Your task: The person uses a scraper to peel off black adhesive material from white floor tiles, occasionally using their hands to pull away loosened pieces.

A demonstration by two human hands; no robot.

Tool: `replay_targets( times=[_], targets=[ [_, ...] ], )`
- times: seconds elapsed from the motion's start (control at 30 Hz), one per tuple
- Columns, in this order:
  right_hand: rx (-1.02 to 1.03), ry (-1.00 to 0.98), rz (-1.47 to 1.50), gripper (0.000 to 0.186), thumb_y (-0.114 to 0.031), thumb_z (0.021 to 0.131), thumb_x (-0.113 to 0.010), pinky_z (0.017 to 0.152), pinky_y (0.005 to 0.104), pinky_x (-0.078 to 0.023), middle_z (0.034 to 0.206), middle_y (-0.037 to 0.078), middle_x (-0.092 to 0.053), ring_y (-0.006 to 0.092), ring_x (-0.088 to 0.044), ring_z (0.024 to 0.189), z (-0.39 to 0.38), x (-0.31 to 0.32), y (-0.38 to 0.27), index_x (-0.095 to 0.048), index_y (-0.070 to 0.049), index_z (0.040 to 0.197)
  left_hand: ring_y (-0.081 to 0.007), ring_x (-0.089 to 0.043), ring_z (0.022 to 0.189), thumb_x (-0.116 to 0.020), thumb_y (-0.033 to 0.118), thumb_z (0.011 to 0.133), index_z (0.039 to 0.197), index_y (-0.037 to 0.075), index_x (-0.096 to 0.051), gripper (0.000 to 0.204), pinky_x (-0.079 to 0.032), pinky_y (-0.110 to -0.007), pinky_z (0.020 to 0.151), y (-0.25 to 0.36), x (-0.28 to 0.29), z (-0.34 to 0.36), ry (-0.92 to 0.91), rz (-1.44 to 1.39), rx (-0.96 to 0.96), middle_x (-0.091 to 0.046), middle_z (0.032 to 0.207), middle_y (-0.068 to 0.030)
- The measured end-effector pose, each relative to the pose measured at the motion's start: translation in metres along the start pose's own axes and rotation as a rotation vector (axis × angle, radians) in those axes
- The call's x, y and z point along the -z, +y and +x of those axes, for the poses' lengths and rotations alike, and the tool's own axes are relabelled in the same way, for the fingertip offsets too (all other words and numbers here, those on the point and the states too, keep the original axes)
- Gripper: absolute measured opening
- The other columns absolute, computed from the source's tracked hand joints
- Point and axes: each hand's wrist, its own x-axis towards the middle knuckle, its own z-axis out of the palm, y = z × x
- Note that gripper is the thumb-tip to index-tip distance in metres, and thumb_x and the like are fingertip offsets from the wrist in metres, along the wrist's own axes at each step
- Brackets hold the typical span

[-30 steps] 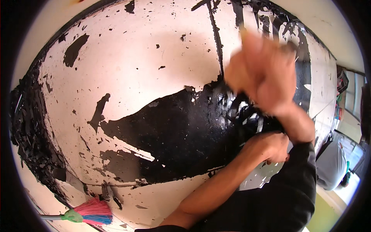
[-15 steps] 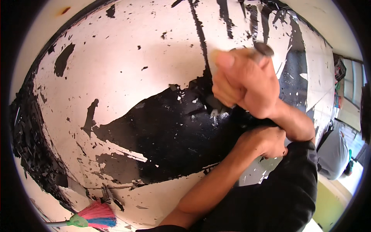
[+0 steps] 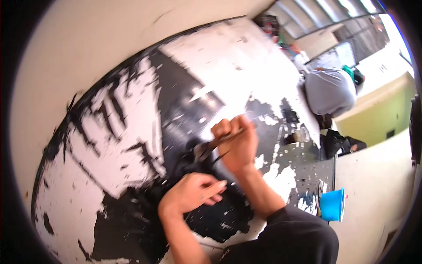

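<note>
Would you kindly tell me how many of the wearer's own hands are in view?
2: the right hand grips a scraper-like tool; the left hand is lower in the picture, over the black coating. Neither is hidden.

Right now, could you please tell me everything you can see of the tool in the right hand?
The tool has a narrow, brownish shaft that widens into a greyish head, too blurred to name its material surely, though perhaps metal. The right hand is closed around the shaft's other end. In the picture it slants from upper right to lower left, its head over a dark patch; whether they touch is unclear. The left hand appears apart from it.
</note>
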Motion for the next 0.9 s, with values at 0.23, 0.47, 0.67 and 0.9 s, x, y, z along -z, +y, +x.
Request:
replay_targets(
  times=[0.23,0.47,0.67,0.9],
  targets=[
    [-0.288,-0.133,0.291,0.048,-0.042,0.105,-0.049,0.09,0.042,-0.045,0.089,0.014,-0.059,0.0299,-0.058,0.094,-0.025,0.065,0.031,-0.056,-0.003,0.079,-0.0292,-0.073,0.102,-0.059,0.022,0.107,0.119,-0.013,-0.065,0.037,-0.063,-0.039,0.088,-0.008,-0.019,0.01,-0.012,-0.134,0.005,-0.07,0.113,-0.0207],
    [-0.345,-0.383,0.159,0.061,-0.051,0.109,-0.035,0.106,0.0457,-0.041,0.104,0.016,-0.062,0.0318,-0.057,0.11,-0.026,0.057,0.04,-0.065,0.0,0.09,-0.0311,-0.074,0.1,-0.055,0.024,0.108,0.118,-0.014,-0.064,0.041,-0.064,-0.04,0.088,-0.007,-0.009,-0.001,0.081,-0.231,-0.025,-0.07,0.108,-0.0212],
    [-0.404,-0.479,0.131,0.067,-0.054,0.111,-0.025,0.108,0.0469,-0.04,0.107,0.018,-0.061,0.0322,-0.057,0.11,-0.018,0.056,0.032,-0.063,-0.001,0.093,-0.0361,-0.073,0.1,-0.052,0.02,0.109,0.114,-0.013,-0.062,0.035,-0.064,-0.046,0.088,-0.002,-0.012,0.007,0.109,-0.183,-0.111,-0.069,0.108,-0.0254],
    [-0.326,-0.421,0.151,0.079,-0.067,0.106,-0.023,0.111,0.0508,-0.043,0.11,0.018,-0.062,0.0371,-0.058,0.123,-0.011,0.061,0.04,-0.065,-0.002,0.095,-0.0284,-0.071,0.105,-0.063,0.007,0.101,0.126,-0.009,-0.057,0.03,-0.063,-0.041,0.089,-0.004,-0.015,0.006,0.214,-0.256,-0.435,-0.069,0.112,-0.0217]
  ],
)
